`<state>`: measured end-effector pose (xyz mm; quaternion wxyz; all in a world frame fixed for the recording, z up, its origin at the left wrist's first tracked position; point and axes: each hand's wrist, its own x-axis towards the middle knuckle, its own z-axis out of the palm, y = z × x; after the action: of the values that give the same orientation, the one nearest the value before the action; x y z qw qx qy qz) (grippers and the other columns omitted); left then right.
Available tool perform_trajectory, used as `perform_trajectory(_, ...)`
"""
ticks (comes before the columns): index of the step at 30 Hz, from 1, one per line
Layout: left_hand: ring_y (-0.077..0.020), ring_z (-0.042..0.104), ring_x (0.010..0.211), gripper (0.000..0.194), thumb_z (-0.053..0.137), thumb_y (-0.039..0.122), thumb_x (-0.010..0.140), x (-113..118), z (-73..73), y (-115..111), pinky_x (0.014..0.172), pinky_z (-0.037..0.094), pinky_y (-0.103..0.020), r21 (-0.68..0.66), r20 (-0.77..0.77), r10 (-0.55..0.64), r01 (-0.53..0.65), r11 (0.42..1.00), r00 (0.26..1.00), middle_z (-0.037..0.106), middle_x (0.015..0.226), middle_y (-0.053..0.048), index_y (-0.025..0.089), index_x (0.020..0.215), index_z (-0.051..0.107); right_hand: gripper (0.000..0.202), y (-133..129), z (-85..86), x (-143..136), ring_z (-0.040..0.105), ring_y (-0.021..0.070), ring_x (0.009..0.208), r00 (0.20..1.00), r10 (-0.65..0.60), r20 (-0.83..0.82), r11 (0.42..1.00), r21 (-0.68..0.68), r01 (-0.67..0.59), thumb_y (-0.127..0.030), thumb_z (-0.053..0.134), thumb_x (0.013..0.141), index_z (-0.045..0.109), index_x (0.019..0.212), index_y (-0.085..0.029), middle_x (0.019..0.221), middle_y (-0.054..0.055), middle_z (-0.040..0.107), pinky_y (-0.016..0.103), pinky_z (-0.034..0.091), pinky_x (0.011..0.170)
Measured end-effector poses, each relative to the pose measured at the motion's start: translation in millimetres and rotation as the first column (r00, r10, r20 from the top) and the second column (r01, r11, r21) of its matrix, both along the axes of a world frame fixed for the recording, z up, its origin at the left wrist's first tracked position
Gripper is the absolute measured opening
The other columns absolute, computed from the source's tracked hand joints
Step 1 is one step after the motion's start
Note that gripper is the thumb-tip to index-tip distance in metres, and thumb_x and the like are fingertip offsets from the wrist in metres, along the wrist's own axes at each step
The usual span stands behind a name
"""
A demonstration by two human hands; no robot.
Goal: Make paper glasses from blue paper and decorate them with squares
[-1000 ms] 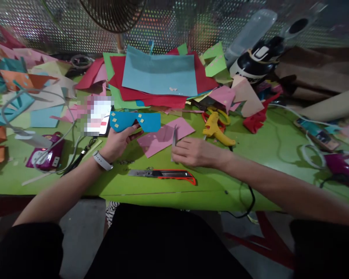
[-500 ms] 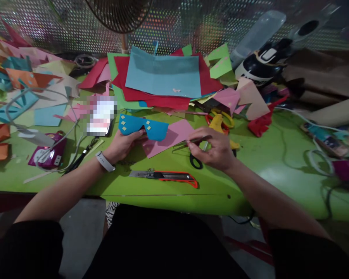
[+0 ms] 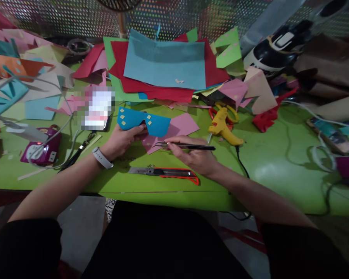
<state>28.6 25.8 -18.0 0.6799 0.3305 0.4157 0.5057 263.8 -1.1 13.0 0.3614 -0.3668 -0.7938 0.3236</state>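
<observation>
A blue paper piece [image 3: 159, 124] with several small pale diamonds on its left part is pinched in my left hand [image 3: 122, 140], near its middle notch. My right hand [image 3: 196, 154] is closed round dark tweezers [image 3: 199, 147], whose tips point left, over the edge of a pink paper sheet [image 3: 184, 126]. That sheet lies on the green table, partly under the blue piece. Nearer to me lies a cutter knife [image 3: 165, 173] with an orange-edged handle. A yellow glue gun [image 3: 224, 128] rests just beyond my right hand.
Stacked blue, red and green paper [image 3: 165, 62] lies at the back. A lit phone [image 3: 98, 108] and a purple power socket [image 3: 43, 149] with cables are on the left. Folded paper pieces crowd the back left; a black-and-white bottle [image 3: 272, 54] is at the back right.
My right hand has moved left and nearer to me with the tweezers, now over the pink sheet's edge. The glue gun shows more fully. The camera view has shifted slightly.
</observation>
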Motion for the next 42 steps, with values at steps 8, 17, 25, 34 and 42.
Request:
perform_trajectory(8, -0.0247, 0.074, 0.09, 0.03, 0.086, 0.024, 0.071, 1.3, 1.0, -0.4, 0.092, 0.058, -0.047, -0.003, 0.002, 0.008, -0.008, 1.0, 1.0, 0.075, 0.099, -0.009, 0.014, 0.096, 0.071, 0.023, 2.2, -33.1, -1.8, 0.077, 0.0165, 0.087, 0.992, 0.118, -0.033, 0.988, 0.1, -0.114, -0.024, 0.06, 0.097, 0.071, 0.117, -0.023, 0.105, 0.005, 0.079, 0.028, 0.064, 0.074)
perform_trajectory(17, -0.0243, 0.073, 0.09, 0.03, 0.085, 0.024, 0.073, 2.1, 1.8, -0.4, 0.093, 0.058, -0.049, 0.002, 0.005, -0.002, 0.002, 1.0, 1.0, 0.075, 0.099, -0.009, 0.014, 0.098, 0.072, 0.024, 3.5, -37.8, -3.1, 0.077, 0.018, 0.093, 0.988, 0.154, 0.002, 0.973, 0.176, -0.152, -0.022, 0.059, 0.098, 0.071, 0.119, -0.022, 0.109, 0.007, 0.079, 0.03, 0.064, 0.082)
perform_trajectory(25, -0.0277, 0.072, 0.098, 0.034, 0.085, 0.026, 0.074, 2.0, 3.6, -0.6, 0.095, 0.057, -0.05, 0.018, -0.012, -0.016, 0.016, 1.0, 1.0, 0.074, 0.102, -0.01, 0.014, 0.102, 0.07, 0.024, 2.6, -36.3, -3.8, 0.077, 0.0169, 0.095, 0.988, 0.153, -0.004, 0.972, 0.18, -0.15, -0.021, 0.059, 0.098, 0.071, 0.12, -0.02, 0.108, 0.008, 0.079, 0.028, 0.064, 0.083)
perform_trajectory(34, -0.0276, 0.072, 0.1, 0.03, 0.084, 0.025, 0.074, 1.9, 2.8, -0.6, 0.099, 0.055, -0.051, 0.029, -0.003, -0.006, 0.006, 1.0, 1.0, 0.074, 0.103, -0.01, 0.015, 0.099, 0.07, 0.025, 2.7, -36.9, -4.3, 0.077, 0.0185, 0.095, 0.986, 0.165, 0.026, 0.973, 0.157, -0.167, -0.025, 0.056, 0.099, 0.071, 0.119, -0.023, 0.108, 0.006, 0.079, 0.034, 0.065, 0.084)
perform_trajectory(42, -0.0274, 0.072, 0.1, 0.031, 0.085, 0.028, 0.073, 1.8, 2.4, -0.9, 0.098, 0.056, -0.049, 0.022, -0.028, -0.018, 0.018, 1.0, 0.999, 0.075, 0.104, -0.009, 0.015, 0.096, 0.07, 0.022, 2.0, -38.8, -6.3, 0.078, 0.0178, 0.086, 0.99, 0.124, -0.073, 0.992, 0.034, -0.122, -0.026, 0.058, 0.098, 0.073, 0.114, -0.021, 0.102, 0.006, 0.08, 0.031, 0.065, 0.075)
